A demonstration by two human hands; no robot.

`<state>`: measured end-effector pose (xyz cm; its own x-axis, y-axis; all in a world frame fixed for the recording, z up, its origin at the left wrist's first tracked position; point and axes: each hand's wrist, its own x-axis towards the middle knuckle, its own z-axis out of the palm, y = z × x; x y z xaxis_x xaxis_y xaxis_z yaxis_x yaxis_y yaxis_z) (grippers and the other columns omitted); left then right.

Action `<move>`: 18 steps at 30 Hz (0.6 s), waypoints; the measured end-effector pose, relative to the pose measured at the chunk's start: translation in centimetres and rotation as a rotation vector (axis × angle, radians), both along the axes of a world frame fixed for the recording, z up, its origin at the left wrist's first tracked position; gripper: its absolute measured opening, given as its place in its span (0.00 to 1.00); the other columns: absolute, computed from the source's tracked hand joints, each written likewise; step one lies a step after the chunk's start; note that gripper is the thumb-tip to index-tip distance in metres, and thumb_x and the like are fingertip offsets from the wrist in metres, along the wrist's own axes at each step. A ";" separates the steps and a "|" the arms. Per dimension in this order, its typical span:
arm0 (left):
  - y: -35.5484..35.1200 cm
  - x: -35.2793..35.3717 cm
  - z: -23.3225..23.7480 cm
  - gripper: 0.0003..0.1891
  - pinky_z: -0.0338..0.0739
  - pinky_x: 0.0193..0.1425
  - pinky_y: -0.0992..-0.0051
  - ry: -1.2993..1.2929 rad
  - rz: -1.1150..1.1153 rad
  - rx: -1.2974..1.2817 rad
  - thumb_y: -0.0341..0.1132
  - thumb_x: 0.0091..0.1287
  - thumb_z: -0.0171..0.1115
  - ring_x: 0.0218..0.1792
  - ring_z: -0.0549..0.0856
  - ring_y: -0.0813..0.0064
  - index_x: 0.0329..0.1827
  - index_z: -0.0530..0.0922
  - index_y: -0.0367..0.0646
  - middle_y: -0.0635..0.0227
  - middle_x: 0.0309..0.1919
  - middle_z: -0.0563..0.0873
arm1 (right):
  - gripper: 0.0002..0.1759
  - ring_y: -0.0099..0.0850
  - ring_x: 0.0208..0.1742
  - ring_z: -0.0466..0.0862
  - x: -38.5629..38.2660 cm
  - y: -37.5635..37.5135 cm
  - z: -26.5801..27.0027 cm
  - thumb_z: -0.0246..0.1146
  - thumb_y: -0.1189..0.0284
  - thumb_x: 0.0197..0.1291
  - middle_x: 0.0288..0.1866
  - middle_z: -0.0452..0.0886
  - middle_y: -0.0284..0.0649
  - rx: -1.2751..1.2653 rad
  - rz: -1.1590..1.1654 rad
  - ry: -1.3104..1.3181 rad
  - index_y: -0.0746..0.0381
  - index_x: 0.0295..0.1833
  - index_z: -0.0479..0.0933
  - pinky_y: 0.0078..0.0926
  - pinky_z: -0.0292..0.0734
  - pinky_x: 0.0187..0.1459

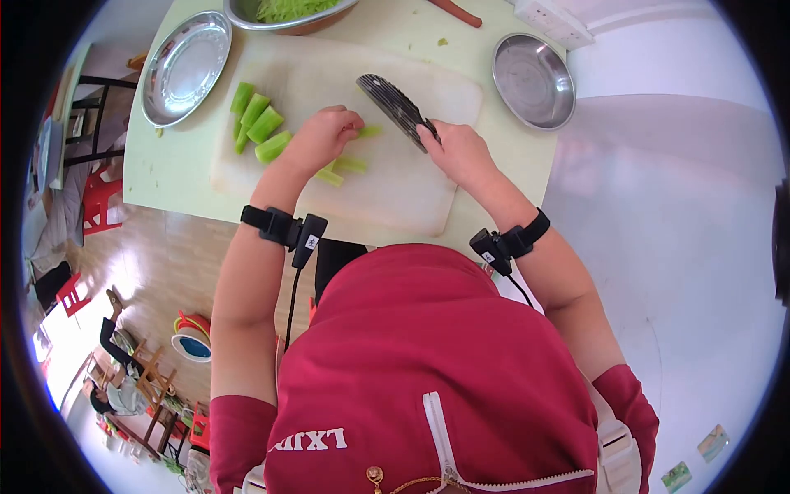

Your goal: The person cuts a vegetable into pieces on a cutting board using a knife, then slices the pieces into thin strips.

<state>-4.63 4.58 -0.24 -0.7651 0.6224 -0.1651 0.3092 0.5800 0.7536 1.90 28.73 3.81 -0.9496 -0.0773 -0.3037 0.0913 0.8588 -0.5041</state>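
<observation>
My right hand (455, 151) is wrapped round the handle end of a dark patterned knife (393, 105), whose blade points up and left over the white cutting board (395, 198). My left hand (327, 133) has its fingers curled together over the middle of the board; what they hold, if anything, is hidden. A small green strip (371, 131) shows just right of those fingertips. Below them lie more pale green strips (351, 165). Thicker green chunks (265, 125) are grouped on the board left of my left hand.
A metal bowl of green shreds (296, 8) stands at the top edge. One shallow metal dish (188, 69) is at the upper left, another metal bowl (534, 81) at the upper right. A white wall borders the right. Stools and a seated person (123, 398) are at the lower left.
</observation>
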 end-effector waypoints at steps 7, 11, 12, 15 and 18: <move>0.7 1.5 -0.4 0.12 0.78 0.50 0.65 0.221 0.198 0.030 0.23 0.61 0.62 0.46 0.81 0.57 0.48 0.79 0.40 0.60 0.46 0.78 | 0.21 0.51 0.30 0.83 0.4 -0.3 -0.9 0.51 0.56 0.71 0.26 0.82 0.50 0.013 0.003 0.000 0.61 0.37 0.79 0.49 0.78 0.34; 1.3 3.3 -1.8 0.15 0.80 0.48 0.64 0.447 0.070 -0.146 0.21 0.59 0.60 0.48 0.80 0.61 0.48 0.79 0.44 0.64 0.47 0.79 | 0.20 0.50 0.29 0.83 0.5 -0.1 -0.3 0.50 0.56 0.72 0.26 0.82 0.48 0.032 0.006 0.023 0.59 0.38 0.79 0.48 0.78 0.33; 0.9 3.3 -1.7 0.15 0.80 0.48 0.64 0.480 0.077 -0.177 0.20 0.58 0.60 0.49 0.80 0.62 0.48 0.79 0.44 0.65 0.47 0.79 | 0.20 0.50 0.29 0.83 0.6 -0.3 -0.3 0.50 0.56 0.72 0.26 0.82 0.48 0.023 0.006 0.025 0.59 0.38 0.79 0.48 0.78 0.33; 0.8 1.9 -1.7 0.16 0.80 0.49 0.64 0.526 0.050 -0.214 0.19 0.57 0.58 0.49 0.80 0.62 0.48 0.79 0.43 0.66 0.48 0.79 | 0.20 0.50 0.29 0.83 0.2 -0.3 -0.1 0.50 0.57 0.72 0.25 0.82 0.47 0.017 0.002 -0.041 0.59 0.38 0.79 0.49 0.78 0.33; 0.6 0.3 -2.3 0.16 0.80 0.52 0.64 0.561 0.086 -0.157 0.19 0.57 0.59 0.49 0.80 0.60 0.48 0.79 0.42 0.65 0.49 0.79 | 0.20 0.50 0.29 0.83 0.2 -0.3 -0.1 0.50 0.57 0.72 0.25 0.82 0.47 0.024 -0.002 -0.050 0.59 0.38 0.79 0.49 0.77 0.34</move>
<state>-4.36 5.19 -2.51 -0.8088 0.5548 0.1949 0.5828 0.7122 0.3913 2.13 28.44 3.71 -0.9332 -0.0671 -0.3530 0.1182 0.8704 -0.4779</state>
